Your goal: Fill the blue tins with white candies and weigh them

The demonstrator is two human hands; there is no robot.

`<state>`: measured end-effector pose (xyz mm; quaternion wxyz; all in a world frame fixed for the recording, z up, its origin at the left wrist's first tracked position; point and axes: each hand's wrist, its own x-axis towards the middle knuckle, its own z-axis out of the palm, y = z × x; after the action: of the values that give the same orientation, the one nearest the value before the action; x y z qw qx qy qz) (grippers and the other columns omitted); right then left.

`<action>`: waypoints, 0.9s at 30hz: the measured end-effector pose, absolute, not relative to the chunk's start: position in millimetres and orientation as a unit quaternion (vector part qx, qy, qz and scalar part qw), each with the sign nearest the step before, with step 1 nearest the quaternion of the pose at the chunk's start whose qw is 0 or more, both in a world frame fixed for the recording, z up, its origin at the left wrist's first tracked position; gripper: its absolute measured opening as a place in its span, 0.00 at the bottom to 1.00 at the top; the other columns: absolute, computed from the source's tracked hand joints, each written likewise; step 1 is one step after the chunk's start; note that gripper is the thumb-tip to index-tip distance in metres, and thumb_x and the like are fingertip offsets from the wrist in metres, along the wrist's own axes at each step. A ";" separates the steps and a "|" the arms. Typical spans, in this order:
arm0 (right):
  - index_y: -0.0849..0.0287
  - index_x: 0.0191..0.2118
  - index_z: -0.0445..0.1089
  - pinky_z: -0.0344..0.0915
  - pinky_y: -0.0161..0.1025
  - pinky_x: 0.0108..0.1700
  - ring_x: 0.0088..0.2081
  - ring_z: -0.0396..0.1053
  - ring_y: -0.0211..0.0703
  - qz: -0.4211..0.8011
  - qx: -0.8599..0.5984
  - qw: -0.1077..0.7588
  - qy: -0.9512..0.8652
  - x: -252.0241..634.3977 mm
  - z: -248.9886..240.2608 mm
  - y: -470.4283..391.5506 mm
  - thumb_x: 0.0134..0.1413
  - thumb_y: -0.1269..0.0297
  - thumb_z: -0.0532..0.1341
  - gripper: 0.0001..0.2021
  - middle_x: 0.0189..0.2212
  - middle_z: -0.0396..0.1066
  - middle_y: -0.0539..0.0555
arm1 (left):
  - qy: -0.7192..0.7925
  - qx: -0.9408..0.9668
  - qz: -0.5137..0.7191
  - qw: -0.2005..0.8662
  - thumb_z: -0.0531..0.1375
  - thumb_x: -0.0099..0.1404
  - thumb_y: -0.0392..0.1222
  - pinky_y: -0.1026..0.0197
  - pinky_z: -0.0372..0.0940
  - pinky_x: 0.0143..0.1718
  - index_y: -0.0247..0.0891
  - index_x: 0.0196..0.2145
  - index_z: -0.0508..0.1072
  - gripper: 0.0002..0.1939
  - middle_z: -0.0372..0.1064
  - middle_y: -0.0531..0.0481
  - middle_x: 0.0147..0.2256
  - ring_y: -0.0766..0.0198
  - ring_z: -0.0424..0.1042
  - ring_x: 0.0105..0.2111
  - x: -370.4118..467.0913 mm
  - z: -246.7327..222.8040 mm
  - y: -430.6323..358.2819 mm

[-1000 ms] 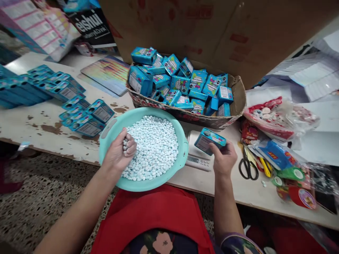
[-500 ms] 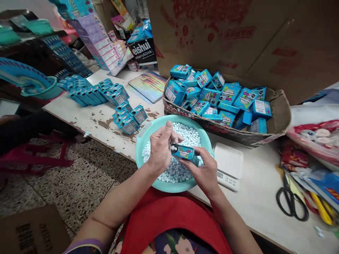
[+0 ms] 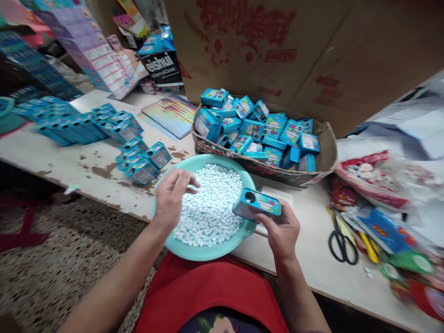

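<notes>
Blue box [image 3: 255, 205] – tilted, round dark hole near one end, held above the 3 o'clock rim of the basin. Clock read with the basin as centre, 12 away from the wearer.

White table [image 3: 308, 219], paint worn through in brown patches toward 9 and 10. Big brown carton [image 3: 294, 74] with red print, standing at 1, at the back. Lower open carton [image 3: 324, 145] directly in front of it, also at 1, heaped with blue boxes [image 3: 274, 125] lying at all angles.

Red apron [image 3: 208, 296] at 6. Basin [image 3: 208, 254] – pale turquoise, round, near the table's front edge. More blue boxes at 10: a long row [image 3: 76, 125] farther off, a small cluster [image 3: 142, 166] nearer.

White scale [image 3: 287, 194] at 3, mostly covered by the held box and the right hand.

Right hand [image 3: 281, 230] at 3 to 4: thumb on the near side, fingers behind, firm hold on the box. Left hand [image 3: 172, 196] at 9, above the basin, slightly blurred: fingers loosely bent, not clenched. Palm turned away; cannot tell whether anything lies in it.

Black-handled scissors [image 3: 343, 247] past 3. Small pale candies [image 3: 211, 203] filling much of the basin.
</notes>
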<state>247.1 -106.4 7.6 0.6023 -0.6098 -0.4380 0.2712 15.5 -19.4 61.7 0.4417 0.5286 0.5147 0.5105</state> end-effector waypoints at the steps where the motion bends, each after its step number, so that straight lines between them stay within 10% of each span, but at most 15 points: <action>1: 0.58 0.42 0.69 0.70 0.42 0.39 0.35 0.71 0.44 0.236 -0.623 0.629 -0.401 261.6 4.3 -109.9 0.43 0.56 0.71 0.20 0.34 0.72 0.52 | 0.552 0.599 0.440 0.378 0.56 0.63 0.55 0.59 0.67 0.36 0.40 0.30 0.70 0.15 0.70 0.51 0.30 0.61 0.71 0.33 3.1 50.3 -21.8; 10: 0.61 0.39 0.68 0.67 0.44 0.43 0.35 0.69 0.41 0.134 -0.691 0.662 -0.258 334.1 -58.5 -105.1 0.37 0.54 0.71 0.24 0.33 0.71 0.51 | 0.453 0.853 0.237 0.107 0.51 0.67 0.52 0.43 0.58 0.54 0.41 0.41 0.72 0.15 0.72 0.41 0.45 0.46 0.66 0.53 -32.0 -16.5 -36.2; 18: 0.60 0.52 0.64 0.63 0.52 0.55 0.53 0.67 0.50 0.097 -0.652 0.685 -0.310 336.7 -70.4 -123.8 0.53 0.44 0.59 0.28 0.51 0.68 0.62 | 0.395 0.886 0.234 0.071 0.46 0.70 0.44 0.44 0.63 0.48 0.41 0.40 0.73 0.17 0.73 0.41 0.42 0.45 0.70 0.48 -41.9 -17.2 -30.3; 27: 0.61 0.48 0.67 0.67 0.47 0.49 0.47 0.70 0.44 0.029 -0.726 0.661 -0.191 357.3 -68.6 -145.1 0.61 0.46 0.49 0.24 0.48 0.69 0.61 | 0.549 0.764 0.269 0.206 0.57 0.64 0.54 0.45 0.61 0.56 0.50 0.37 0.71 0.09 0.71 0.56 0.45 0.49 0.69 0.50 -29.8 -1.2 -39.0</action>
<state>357.3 -145.1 -68.6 0.6606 -0.7255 -0.1906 0.0294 -29.8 -39.0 -1.2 0.2064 0.7639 0.5489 0.2693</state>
